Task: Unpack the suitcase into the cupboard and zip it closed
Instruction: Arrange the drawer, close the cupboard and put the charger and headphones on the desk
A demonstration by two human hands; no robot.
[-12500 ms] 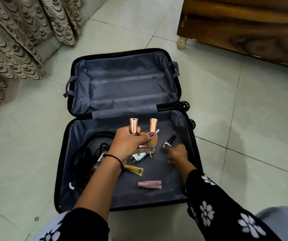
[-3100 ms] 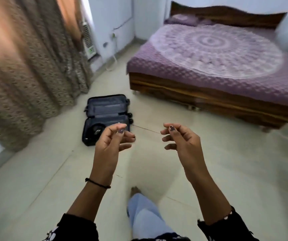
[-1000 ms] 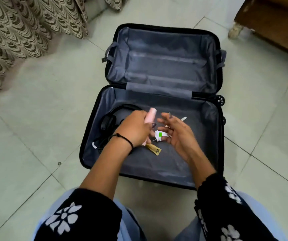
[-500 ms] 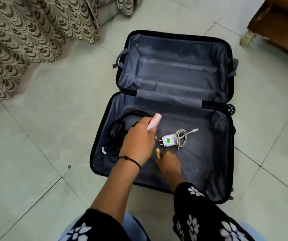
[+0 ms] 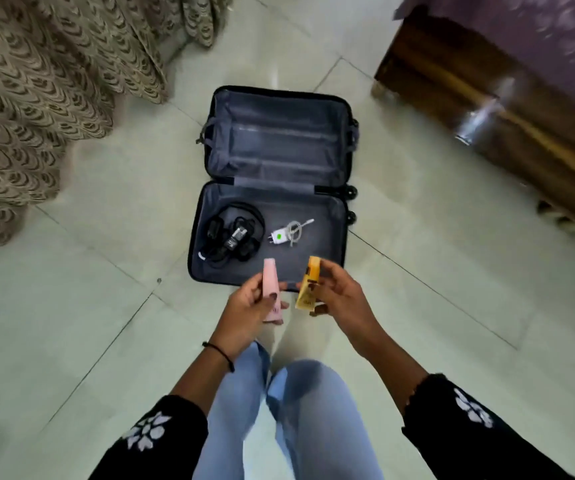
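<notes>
Two halves of the suitcase (image 5: 279, 147) lie spread open on the floor (image 5: 106, 306), between a curtain (image 5: 36, 98) and a bed (image 5: 504, 81). Its far half shows only lining. The near half holds black headphones (image 5: 230, 233) with a tangled cord at the left and a white charger (image 5: 281, 235) with a coiled cable just beside them. Over the near rim, the left hand (image 5: 244, 310) grips a pink tube (image 5: 270, 285) upright between thumb and fingers, and the right hand (image 5: 343, 299) pinches a yellow tube (image 5: 308, 284) the same way, the two tubes close but apart. No cupboard is in view, so the carry probably means turning away, and such light fingertip holds could let a tube slip en route. Zipping too soon would shut the headphones and charger inside, and a loose cord trailing over the rim could jam the zip.
</notes>
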